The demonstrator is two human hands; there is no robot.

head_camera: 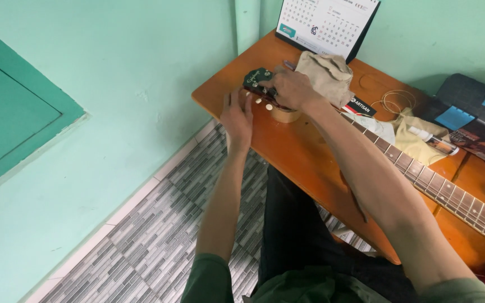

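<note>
The guitar head (258,78) is lying at the table's (304,157) far left corner (propped on a tape roll (286,115)), the right hand (290,88) gripping it while the left hand (238,115) is fingering its pegs (262,102), half open.

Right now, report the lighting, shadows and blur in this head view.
Head view: soft, even light, no harsh glare; the right hand casts a faint shadow on the orange wooden table; the left hand looks slightly motion-blurred; the dark guitar headstock stays fairly sharp.
</note>
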